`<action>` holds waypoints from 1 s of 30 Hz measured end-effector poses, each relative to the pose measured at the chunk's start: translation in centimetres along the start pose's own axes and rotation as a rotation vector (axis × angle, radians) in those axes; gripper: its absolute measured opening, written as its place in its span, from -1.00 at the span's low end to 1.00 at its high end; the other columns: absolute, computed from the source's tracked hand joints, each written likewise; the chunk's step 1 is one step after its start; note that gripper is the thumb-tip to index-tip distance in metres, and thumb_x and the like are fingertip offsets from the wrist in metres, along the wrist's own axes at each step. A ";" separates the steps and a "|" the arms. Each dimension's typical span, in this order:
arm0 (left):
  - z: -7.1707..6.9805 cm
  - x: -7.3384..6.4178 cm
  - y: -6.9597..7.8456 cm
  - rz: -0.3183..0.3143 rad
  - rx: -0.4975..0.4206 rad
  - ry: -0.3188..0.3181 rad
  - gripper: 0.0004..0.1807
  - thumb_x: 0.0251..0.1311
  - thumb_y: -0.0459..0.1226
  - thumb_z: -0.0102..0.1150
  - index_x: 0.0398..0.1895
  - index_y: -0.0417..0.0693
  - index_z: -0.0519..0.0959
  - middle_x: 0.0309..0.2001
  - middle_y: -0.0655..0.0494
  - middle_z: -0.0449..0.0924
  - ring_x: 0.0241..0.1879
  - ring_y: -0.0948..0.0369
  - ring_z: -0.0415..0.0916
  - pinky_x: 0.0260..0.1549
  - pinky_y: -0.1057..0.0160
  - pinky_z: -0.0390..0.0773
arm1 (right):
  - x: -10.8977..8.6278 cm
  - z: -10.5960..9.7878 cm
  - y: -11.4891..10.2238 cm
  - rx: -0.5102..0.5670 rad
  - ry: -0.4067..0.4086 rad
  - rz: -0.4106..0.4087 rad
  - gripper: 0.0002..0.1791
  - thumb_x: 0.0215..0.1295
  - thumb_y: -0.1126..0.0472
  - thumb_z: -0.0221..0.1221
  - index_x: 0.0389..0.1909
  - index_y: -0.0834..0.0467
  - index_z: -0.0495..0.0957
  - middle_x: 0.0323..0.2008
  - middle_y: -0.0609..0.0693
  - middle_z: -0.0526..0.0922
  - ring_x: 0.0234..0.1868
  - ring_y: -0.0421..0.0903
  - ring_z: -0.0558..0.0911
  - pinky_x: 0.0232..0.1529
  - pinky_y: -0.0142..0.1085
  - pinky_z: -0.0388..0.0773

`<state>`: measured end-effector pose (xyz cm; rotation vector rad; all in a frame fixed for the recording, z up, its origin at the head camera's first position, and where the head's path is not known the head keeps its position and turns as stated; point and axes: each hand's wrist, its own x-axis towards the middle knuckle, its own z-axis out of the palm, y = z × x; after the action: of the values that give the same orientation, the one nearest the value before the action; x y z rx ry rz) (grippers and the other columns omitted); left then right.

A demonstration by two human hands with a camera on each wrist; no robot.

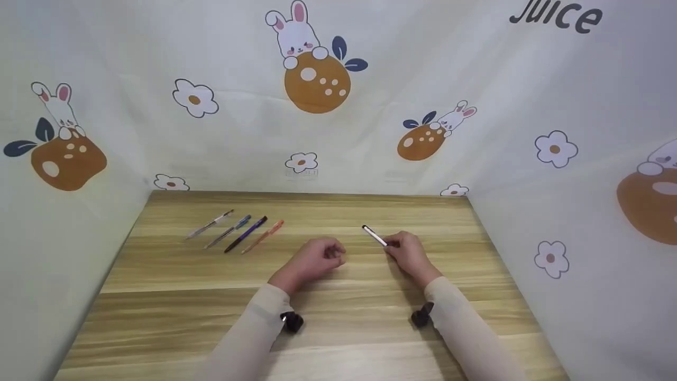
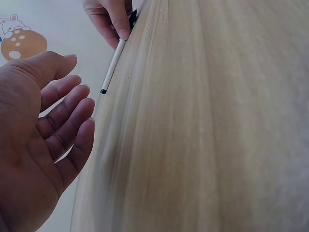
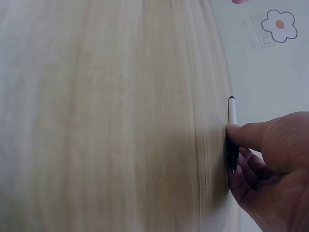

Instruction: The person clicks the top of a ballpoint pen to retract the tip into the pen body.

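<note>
My right hand (image 1: 410,255) pinches a white pen with black ends (image 1: 374,236) between thumb and fingers, low at the wooden table. In the right wrist view the pen's white barrel (image 3: 232,110) points away past the thumb, and its black end shows under the fingers. My left hand (image 1: 319,257) hovers to the left of the pen with loosely bent fingers and nothing in them. The left wrist view shows that hand's fingers (image 2: 72,104) spread a little, apart from the pen (image 2: 113,66).
Several pens lie side by side at the table's back left: a clear one (image 1: 210,224), a blue-capped one (image 1: 228,232), a dark blue one (image 1: 246,234) and an orange one (image 1: 263,236). Printed curtains (image 1: 238,132) enclose the wooden table (image 1: 338,328) at the back and sides.
</note>
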<state>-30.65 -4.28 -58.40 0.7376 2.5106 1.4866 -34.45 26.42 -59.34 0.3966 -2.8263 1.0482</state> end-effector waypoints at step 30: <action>-0.5 1.0 -0.4 -0.092 -0.101 0.213 -0.71 0.42 -0.38 0.39 0.12 -0.32 0.66 -0.06 -0.01 0.74 -0.03 0.06 0.72 0.08 -0.01 0.71 | -1.4 -0.5 -5.2 0.121 -0.025 -0.058 -0.77 0.34 0.51 0.42 -0.05 0.24 0.86 -0.28 -0.04 0.71 -0.23 -0.13 0.65 -0.16 -0.30 0.63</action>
<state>-31.88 -4.39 -58.38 0.4630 2.5544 1.7268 -31.65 23.25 -55.91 0.5035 -2.7627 1.2138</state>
